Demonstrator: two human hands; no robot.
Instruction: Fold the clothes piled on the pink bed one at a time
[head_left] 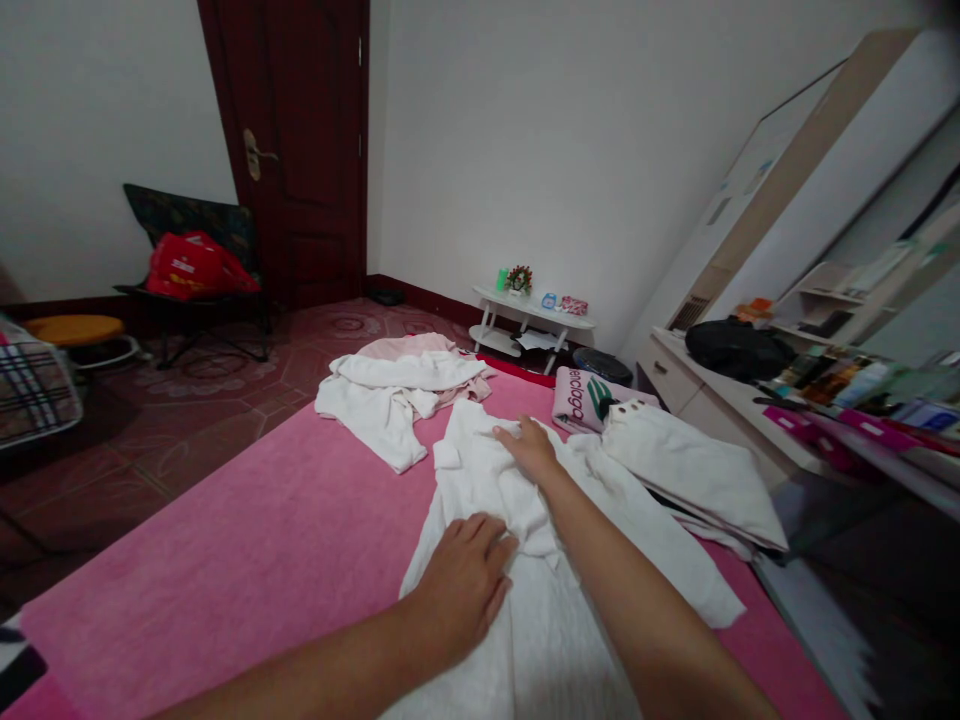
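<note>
A white dress-like garment (547, 620) with long sleeves lies spread on the pink bed cover (300, 560). Its right sleeve (675, 545) stretches out toward the bed's right edge, while the other is folded in with its cuff on top. My left hand (469, 575) rests flat on the middle of the garment, fingers extended and slightly bent. Farther up, near the collar, my right hand (531, 452) lies on the cloth with its fingers stretched out; part of them is hidden behind the hand. Neither hand shows cloth gripped in it.
White and pink clothes (397, 385) lie at the bed's far edge. Folded white trousers (690, 460) and a pink printed item (585, 400) sit at right. A cluttered dresser (694, 395) borders the right side. Beyond are a small white table (532, 308) and a chair with a red bag (196, 268).
</note>
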